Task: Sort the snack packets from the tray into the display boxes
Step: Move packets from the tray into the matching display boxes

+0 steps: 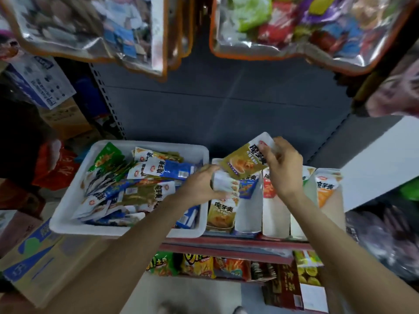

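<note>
A white tray (74, 193) on the left of the shelf holds several mixed snack packets in green, blue and olive. To its right stand several white display boxes (275, 214) in a row, each with packets inside. My right hand (282, 165) pinches the top of an olive-gold packet (243, 163), held tilted above the leftmost boxes. My left hand (201, 184) grips a small stack of packets (226, 184) over the leftmost box, which holds olive-gold packets (221, 211).
A dark grey shelf back panel (226, 98) rises behind. Clear bags of snacks (294, 26) hang overhead. A lower shelf (226, 266) carries more snack bags. Cardboard cartons (38, 264) stand at the left. A white board (381, 159) leans at the right.
</note>
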